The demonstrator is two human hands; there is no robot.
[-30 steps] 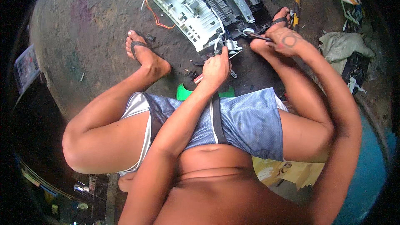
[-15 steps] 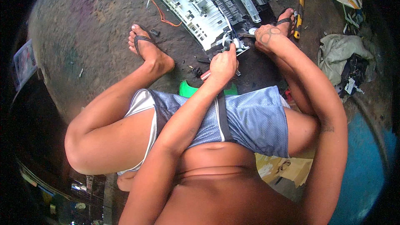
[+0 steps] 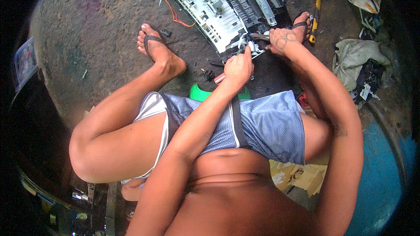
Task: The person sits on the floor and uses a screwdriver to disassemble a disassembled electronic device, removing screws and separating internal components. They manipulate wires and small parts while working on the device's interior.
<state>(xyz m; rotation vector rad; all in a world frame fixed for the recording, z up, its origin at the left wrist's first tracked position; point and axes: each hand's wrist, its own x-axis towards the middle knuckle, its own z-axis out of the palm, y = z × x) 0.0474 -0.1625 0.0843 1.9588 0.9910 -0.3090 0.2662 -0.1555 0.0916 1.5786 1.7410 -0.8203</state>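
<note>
A white and black printer frame [image 3: 203, 11] lies on the ground in front of me, at top centre. My left hand [image 3: 239, 67] is closed at its near right corner, the index finger laid along the white parts [image 3: 252, 46] there. A red-and-white piece [image 3: 219, 78] shows beside that palm; whether I hold it is unclear. From the right, my right hand [image 3: 282, 40] wraps round a dark metal tool, seemingly pliers [image 3: 259, 37], whose jaws reach the same corner. The fingers of my right hand are partly hidden.
A yellow-and-black handled tool [image 3: 315, 19] lies beyond my right foot. Farther right are a grey cloth [image 3: 356, 59] and scraps. Orange wires [image 3: 176, 17] trail left of the frame. A green plastic piece [image 3: 199, 92] and small black bits [image 3: 207, 74] lie near my shorts.
The view has shifted slightly. The tool in my right hand now reaches farther left into the frame's corner and shows more plainly. My left hand stays at that corner.
</note>
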